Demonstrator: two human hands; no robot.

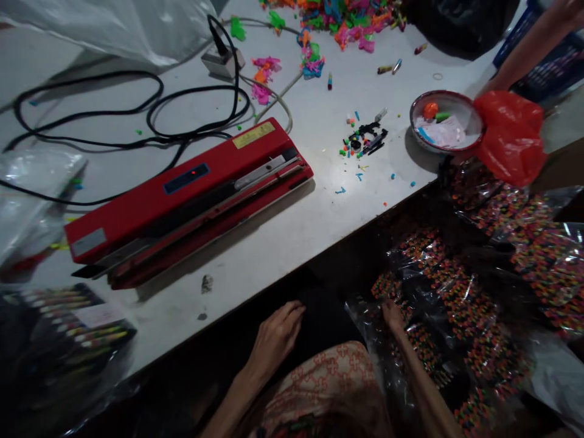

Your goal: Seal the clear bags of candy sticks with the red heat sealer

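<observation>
My left hand (279, 333) rests over the dark cloth on my lap, its fingers loosely bent, with nothing visible in it. Down at the right, my right hand (393, 314) is closed at the edge of a clear plastic bag (387, 286) packed with small orange, green and pink pieces. Its fingertips are partly hidden. On the white table (255, 261), ahead of my left hand, lies a red heat sealer (150, 201) with a small red light lit on its panel.
More filled bags (542, 255) lie at the right. An enamel bowl (424, 143) sits near the table edge beside a red plastic bag (511, 134). Another person's arm (533, 45) reaches in there. Black cable (155, 121) loops behind the sealer; colourful plastic toys (347, 21) lie farther back.
</observation>
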